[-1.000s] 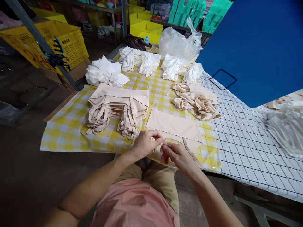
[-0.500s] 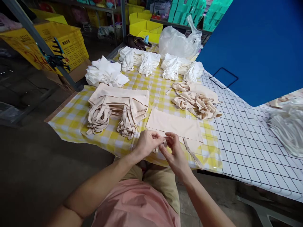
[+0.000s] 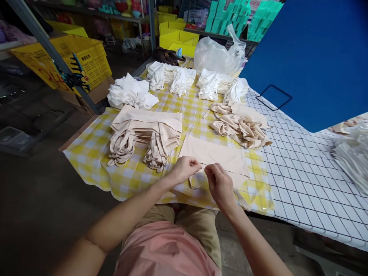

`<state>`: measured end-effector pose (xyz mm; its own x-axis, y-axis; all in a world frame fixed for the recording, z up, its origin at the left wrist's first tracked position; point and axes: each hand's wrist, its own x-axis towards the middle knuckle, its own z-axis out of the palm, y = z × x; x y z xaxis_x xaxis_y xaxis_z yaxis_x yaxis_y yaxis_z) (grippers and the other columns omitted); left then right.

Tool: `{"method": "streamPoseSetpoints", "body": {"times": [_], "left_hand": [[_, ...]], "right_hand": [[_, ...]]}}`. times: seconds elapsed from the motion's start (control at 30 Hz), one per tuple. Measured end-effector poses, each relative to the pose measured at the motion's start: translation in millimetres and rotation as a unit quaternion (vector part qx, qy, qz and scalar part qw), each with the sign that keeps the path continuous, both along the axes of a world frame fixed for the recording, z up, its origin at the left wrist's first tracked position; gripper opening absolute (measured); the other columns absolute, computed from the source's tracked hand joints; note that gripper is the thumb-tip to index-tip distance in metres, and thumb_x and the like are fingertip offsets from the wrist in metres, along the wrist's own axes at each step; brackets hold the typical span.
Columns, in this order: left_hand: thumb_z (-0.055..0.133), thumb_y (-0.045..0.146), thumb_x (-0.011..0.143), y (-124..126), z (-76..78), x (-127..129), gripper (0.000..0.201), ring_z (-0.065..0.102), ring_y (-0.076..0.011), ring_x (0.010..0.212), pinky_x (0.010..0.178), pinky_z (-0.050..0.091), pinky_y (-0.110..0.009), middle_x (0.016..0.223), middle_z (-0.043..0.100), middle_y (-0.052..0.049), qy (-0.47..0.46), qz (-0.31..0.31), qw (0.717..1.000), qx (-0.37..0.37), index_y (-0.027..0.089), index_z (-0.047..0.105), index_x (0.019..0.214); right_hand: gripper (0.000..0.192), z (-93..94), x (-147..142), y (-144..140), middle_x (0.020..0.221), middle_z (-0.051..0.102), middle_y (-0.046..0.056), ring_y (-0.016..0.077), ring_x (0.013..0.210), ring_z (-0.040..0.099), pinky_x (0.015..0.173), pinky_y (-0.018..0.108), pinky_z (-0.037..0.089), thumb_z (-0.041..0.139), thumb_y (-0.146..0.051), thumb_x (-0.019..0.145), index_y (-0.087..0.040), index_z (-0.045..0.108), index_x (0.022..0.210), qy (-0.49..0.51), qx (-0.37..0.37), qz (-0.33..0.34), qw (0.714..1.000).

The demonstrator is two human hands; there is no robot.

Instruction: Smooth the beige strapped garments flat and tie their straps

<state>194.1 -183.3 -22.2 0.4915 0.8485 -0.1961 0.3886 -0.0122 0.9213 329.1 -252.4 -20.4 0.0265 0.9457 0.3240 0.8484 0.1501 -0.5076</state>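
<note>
A beige strappy top (image 3: 215, 153) lies flat on the table before me. Over its near edge, my left hand (image 3: 187, 168) pinches one of its thin shoulder straps (image 3: 193, 184), which loops down onto the cloth. Close by on the right, my right hand (image 3: 220, 184) has thumb and fingertips pressed together on the same strap; the short piece between the hands is too fine to make out clearly. The other strap (image 3: 243, 200) trails past my right wrist toward the table's front edge. A neat stack of beige tops (image 3: 149, 119), straps bunched in front, sits left of my hands.
A crumpled beige heap (image 3: 244, 122) lies behind the top. White garment stacks (image 3: 184, 78), a loose white pile (image 3: 130, 92) and a plastic bag (image 3: 218, 55) stand farther back. A blue board (image 3: 313, 65) rises at right. A yellow crate (image 3: 86, 57) stands behind a metal post at left.
My fingertips have drawn slightly apart, the right hand moving right and turning its back up. The strap by my left hand now hangs in a looser loop. The view has shifted slightly.
</note>
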Motion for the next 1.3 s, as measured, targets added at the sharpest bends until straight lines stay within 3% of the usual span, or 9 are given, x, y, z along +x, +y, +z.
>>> {"method": "streamPoseSetpoints", "body": {"times": [0.07,0.13,0.2,0.3,0.4,0.57,0.67,0.97,1.3], "left_hand": [[0.051,0.014,0.075,8.0,-5.0,2.7,0.017,0.056,-0.0123,0.071,0.067,0.042,-0.023,0.078,0.061,-0.001,0.080,-0.025,0.983,0.162,0.016,0.065,0.085],[0.052,0.015,0.078,14.8,-9.7,6.2,0.021,0.056,-0.0161,0.087,0.078,0.042,-0.028,0.095,0.060,-0.003,0.153,-0.065,0.942,0.293,0.019,0.065,0.095],[0.054,0.018,0.080,19.9,-12.9,10.5,0.018,0.053,-0.0194,0.096,0.082,0.041,-0.032,0.101,0.057,-0.004,0.204,-0.111,0.898,0.375,0.019,0.065,0.094],[0.050,0.017,0.084,25.0,-15.0,17.1,0.016,0.052,-0.0208,0.095,0.080,0.042,-0.032,0.096,0.058,-0.006,0.251,-0.156,0.855,0.426,0.016,0.065,0.088],[0.047,0.014,0.085,29.1,-17.5,21.6,0.017,0.052,-0.0200,0.092,0.078,0.043,-0.031,0.092,0.059,-0.007,0.255,-0.160,0.852,0.429,0.014,0.064,0.086],[0.054,0.018,0.082,37.0,-25.5,24.1,0.012,0.053,-0.0181,0.092,0.079,0.043,-0.028,0.091,0.060,-0.004,0.202,-0.099,0.908,0.354,0.017,0.066,0.086],[0.056,0.020,0.082,41.7,-26.9,24.3,0.012,0.054,-0.0176,0.090,0.079,0.044,-0.028,0.090,0.060,-0.004,0.191,-0.095,0.926,0.311,0.017,0.067,0.086],[0.054,0.026,0.083,49.0,-12.7,24.2,0.016,0.057,-0.0190,0.090,0.077,0.045,-0.027,0.091,0.062,-0.006,0.220,-0.127,0.931,0.262,0.016,0.067,0.085],[0.057,0.026,0.080,48.3,-7.0,25.4,0.018,0.060,-0.0202,0.087,0.074,0.046,-0.028,0.092,0.064,-0.009,0.221,-0.103,0.941,0.236,0.012,0.065,0.088]], "right_hand": [[0.020,-1.5,9.6,10.8,0.072,0.060,0.004,0.0151,0.061,0.054,0.058,0.025,0.038,0.042,-0.028,0.085,-0.019,0.057,0.075,0.047,-0.027,-0.023,0.998],[0.021,-4.9,18.5,22.8,0.069,0.063,0.005,0.0163,0.061,0.055,0.058,0.026,0.040,0.047,-0.032,0.080,-0.018,0.060,0.073,0.097,-0.062,-0.050,0.992],[0.023,-9.6,25.6,33.7,0.066,0.064,0.005,0.0173,0.059,0.056,0.057,0.027,0.040,0.049,-0.036,0.075,-0.018,0.062,0.071,0.138,-0.095,-0.080,0.983],[0.026,-17.1,32.3,44.4,0.057,0.063,0.004,0.0172,0.054,0.055,0.054,0.028,0.040,0.050,-0.039,0.071,-0.017,0.064,0.072,0.182,-0.139,-0.108,0.967],[0.028,-22.8,36.0,48.3,0.054,0.062,0.003,0.0169,0.052,0.054,0.052,0.028,0.040,0.052,-0.042,0.068,-0.017,0.065,0.071,0.207,-0.154,-0.109,0.960],[0.032,-24.0,36.8,51.0,0.063,0.066,0.006,0.0182,0.057,0.057,0.053,0.028,0.042,0.058,-0.047,0.066,-0.016,0.068,0.073,0.252,-0.155,-0.094,0.951],[0.030,-20.8,33.3,54.8,0.068,0.067,0.006,0.0186,0.062,0.059,0.057,0.029,0.043,0.058,-0.045,0.067,-0.017,0.069,0.072,0.246,-0.145,-0.075,0.955],[0.020,-13.9,24.2,63.9,0.073,0.068,0.005,0.0165,0.065,0.058,0.063,0.028,0.042,0.054,-0.031,0.072,-0.018,0.069,0.072,0.154,-0.110,-0.043,0.981],[0.017,-11.2,21.6,65.8,0.075,0.068,0.005,0.0169,0.067,0.059,0.065,0.027,0.041,0.053,-0.025,0.075,-0.018,0.069,0.073,0.086,-0.113,-0.052,0.989]]}}
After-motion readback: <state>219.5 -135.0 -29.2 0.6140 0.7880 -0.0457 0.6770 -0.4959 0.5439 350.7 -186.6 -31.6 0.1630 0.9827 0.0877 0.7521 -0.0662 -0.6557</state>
